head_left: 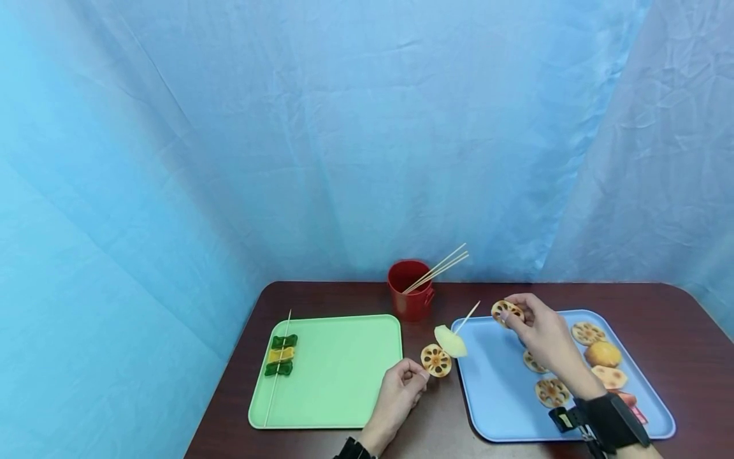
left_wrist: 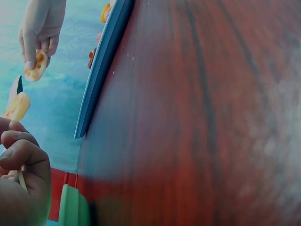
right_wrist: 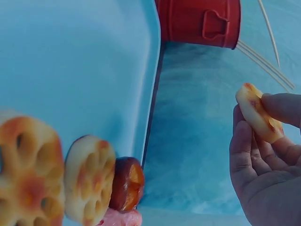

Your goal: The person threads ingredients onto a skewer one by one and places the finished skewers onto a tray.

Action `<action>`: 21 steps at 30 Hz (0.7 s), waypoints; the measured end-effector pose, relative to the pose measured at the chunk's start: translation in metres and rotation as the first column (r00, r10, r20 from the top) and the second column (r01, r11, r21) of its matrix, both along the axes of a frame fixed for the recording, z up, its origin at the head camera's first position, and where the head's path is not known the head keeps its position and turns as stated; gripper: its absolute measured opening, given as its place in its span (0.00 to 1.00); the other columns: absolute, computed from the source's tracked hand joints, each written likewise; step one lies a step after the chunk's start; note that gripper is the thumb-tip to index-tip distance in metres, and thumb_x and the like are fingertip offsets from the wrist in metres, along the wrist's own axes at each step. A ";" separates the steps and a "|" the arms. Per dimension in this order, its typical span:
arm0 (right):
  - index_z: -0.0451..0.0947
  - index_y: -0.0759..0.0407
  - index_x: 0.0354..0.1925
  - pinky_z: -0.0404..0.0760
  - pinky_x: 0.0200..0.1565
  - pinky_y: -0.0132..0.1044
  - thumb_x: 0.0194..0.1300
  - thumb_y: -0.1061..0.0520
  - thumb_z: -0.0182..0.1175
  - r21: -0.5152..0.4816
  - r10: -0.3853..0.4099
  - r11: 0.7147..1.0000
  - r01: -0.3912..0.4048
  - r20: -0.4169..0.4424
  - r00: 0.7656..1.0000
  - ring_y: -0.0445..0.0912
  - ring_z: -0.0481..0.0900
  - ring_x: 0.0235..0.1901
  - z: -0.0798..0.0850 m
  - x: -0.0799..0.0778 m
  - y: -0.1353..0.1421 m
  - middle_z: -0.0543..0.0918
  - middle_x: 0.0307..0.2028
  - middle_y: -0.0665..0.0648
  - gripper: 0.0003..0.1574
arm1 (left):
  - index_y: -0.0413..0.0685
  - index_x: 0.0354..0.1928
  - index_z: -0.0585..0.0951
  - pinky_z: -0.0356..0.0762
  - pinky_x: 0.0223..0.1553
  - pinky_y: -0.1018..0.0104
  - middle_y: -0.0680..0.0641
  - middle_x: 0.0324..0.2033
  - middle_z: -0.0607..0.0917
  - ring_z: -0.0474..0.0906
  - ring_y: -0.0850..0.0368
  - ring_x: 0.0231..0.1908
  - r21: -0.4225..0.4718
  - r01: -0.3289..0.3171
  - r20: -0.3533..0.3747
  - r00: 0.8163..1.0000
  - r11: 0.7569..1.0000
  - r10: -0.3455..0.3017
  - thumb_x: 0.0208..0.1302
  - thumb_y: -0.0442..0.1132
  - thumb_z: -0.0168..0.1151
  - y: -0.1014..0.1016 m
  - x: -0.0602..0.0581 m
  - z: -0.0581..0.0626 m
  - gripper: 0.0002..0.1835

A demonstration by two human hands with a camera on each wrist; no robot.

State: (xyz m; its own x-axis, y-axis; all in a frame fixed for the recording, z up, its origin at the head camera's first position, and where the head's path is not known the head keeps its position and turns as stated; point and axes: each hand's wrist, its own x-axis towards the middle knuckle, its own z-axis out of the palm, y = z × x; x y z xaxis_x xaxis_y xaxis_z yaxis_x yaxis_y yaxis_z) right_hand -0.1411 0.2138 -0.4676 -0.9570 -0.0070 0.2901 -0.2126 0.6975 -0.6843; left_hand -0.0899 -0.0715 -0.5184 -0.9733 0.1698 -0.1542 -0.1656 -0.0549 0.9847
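My left hand (head_left: 399, 390) grips a bamboo skewer (head_left: 467, 317) between curled fingers, its tip slanting up to the right. Threaded on it are a lotus root slice (head_left: 436, 361), close to the fingers, and a pale yellow slice (head_left: 450, 342) further along. Over the far left part of the blue tray, my right hand (head_left: 541, 331) pinches another lotus root slice (head_left: 500, 310) between thumb and fingers. In the right wrist view, that slice (right_wrist: 254, 113) is edge-on, browned in patches. It is held apart from the skewer's tip.
On the blue tray (head_left: 493, 408) lie several lotus root slices (head_left: 552, 393), a round yellow piece (head_left: 603, 354) and pinkish pieces. A green tray (head_left: 338, 382) at left bears a skewer with green and yellow pieces (head_left: 281, 356). Behind stands a red bucket (head_left: 410, 306) holding several skewers (head_left: 441, 268).
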 end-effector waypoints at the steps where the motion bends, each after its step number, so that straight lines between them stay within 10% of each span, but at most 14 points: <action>1: 0.75 0.64 0.59 0.78 0.31 0.33 0.76 0.54 0.62 -0.013 0.000 1.000 0.001 0.003 1.000 0.55 0.85 0.39 0.001 0.000 0.000 0.86 0.42 0.61 0.20 | 0.33 0.37 0.79 0.62 0.18 0.74 0.51 0.23 0.77 0.65 0.64 0.18 0.001 0.002 0.002 1.000 1.000 -0.002 0.69 0.31 0.61 0.000 0.000 0.000 0.06; 7: 0.72 0.65 0.64 0.80 0.36 0.30 0.79 0.46 0.57 -0.142 0.006 0.990 0.009 0.105 0.994 0.61 0.84 0.50 0.010 -0.002 -0.001 0.84 0.51 0.67 0.28 | 0.31 0.38 0.78 0.61 0.18 0.75 0.51 0.23 0.77 0.64 0.65 0.18 -0.002 0.019 0.003 1.000 1.000 -0.019 0.69 0.31 0.61 0.000 0.002 0.000 0.07; 14: 0.69 0.63 0.68 0.81 0.41 0.28 0.77 0.38 0.55 -0.287 0.013 0.957 0.048 0.208 0.978 0.27 0.79 0.44 0.018 -0.004 -0.001 0.82 0.56 0.65 0.37 | 0.29 0.39 0.78 0.61 0.18 0.74 0.51 0.23 0.77 0.63 0.65 0.17 -0.004 0.035 -0.001 0.999 0.999 -0.035 0.69 0.31 0.62 0.001 0.002 0.000 0.08; 21: 0.67 0.63 0.71 0.82 0.40 0.31 0.76 0.34 0.55 -0.420 0.048 0.903 0.085 0.295 0.954 0.41 0.82 0.46 0.023 -0.007 -0.001 0.80 0.58 0.65 0.42 | 0.32 0.39 0.79 0.61 0.19 0.73 0.51 0.23 0.77 0.62 0.64 0.17 0.010 0.066 0.001 0.998 0.998 -0.066 0.70 0.32 0.62 0.002 0.003 0.003 0.07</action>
